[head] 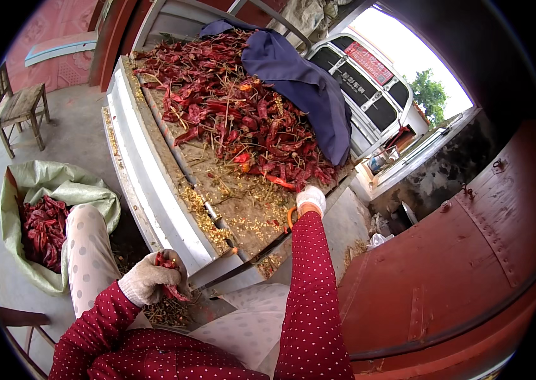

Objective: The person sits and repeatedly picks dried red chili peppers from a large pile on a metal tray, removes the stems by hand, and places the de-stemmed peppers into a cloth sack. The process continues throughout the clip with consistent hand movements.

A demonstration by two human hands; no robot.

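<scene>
A wide pile of dried red chilli peppers (249,118), mixed with stalks, lies on a flat cart bed (253,199) strewn with yellow seeds. My gloved left hand (154,278) is closed around several dried chillies (170,289) above my lap, off the bed's near corner. Reaching out, my gloved right hand (310,199) touches the pile's near right edge; its fingertips are hidden, so its grip is unclear. Dark blue cloth (296,71) covers the pile's far right side. At the left, an open pale green woven sack (35,171) holds dark red chillies (44,232), beside my knee.
A wooden chair (21,107) stands at the upper left. Stalk debris (168,311) lies on the floor below my left hand. A large red metal panel (439,266) rises at the right. Behind the cloth is a vehicle's white-framed cab back (363,80).
</scene>
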